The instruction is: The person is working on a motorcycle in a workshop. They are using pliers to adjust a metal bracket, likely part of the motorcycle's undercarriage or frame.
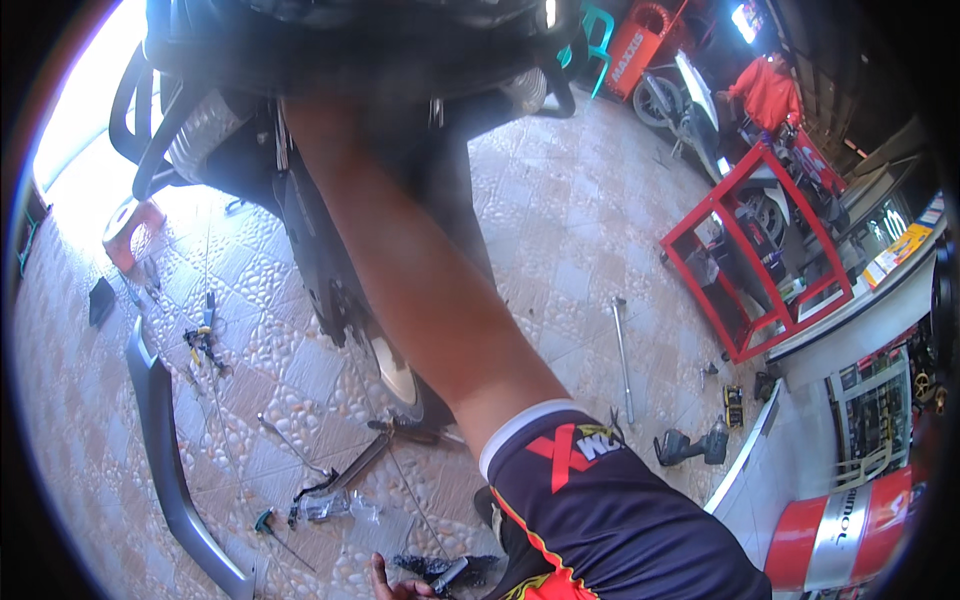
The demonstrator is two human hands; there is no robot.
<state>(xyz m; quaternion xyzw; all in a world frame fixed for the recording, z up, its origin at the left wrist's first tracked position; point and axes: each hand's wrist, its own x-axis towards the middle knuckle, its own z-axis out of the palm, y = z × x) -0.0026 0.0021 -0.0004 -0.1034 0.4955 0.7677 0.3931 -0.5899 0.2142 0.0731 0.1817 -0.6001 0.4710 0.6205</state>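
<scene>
My right forearm [400, 250] reaches up and across into the underside of a dark motorcycle [380, 50]. The motorcycle's bodywork hides my right hand, so its fingers and anything in them do not show. Low at the bottom edge, my left hand [398, 587] is partly cut off, its thumb raised and apart from the other fingers. Beside those fingertips lies a short silver piece [452, 574] on a crinkled black item [425, 563]; I see no clear grip on it. Below the bodywork, the wheel [425, 408] stands on the floor.
Left lies a long grey body panel [165, 440]. A T-handle tool [268, 524], a clear plastic bag [330, 506] and pliers [205, 340] lie about. Right are a long metal bar [624, 360], a cordless drill [692, 446], a red frame stand [735, 300] and a red-and-white drum [845, 535].
</scene>
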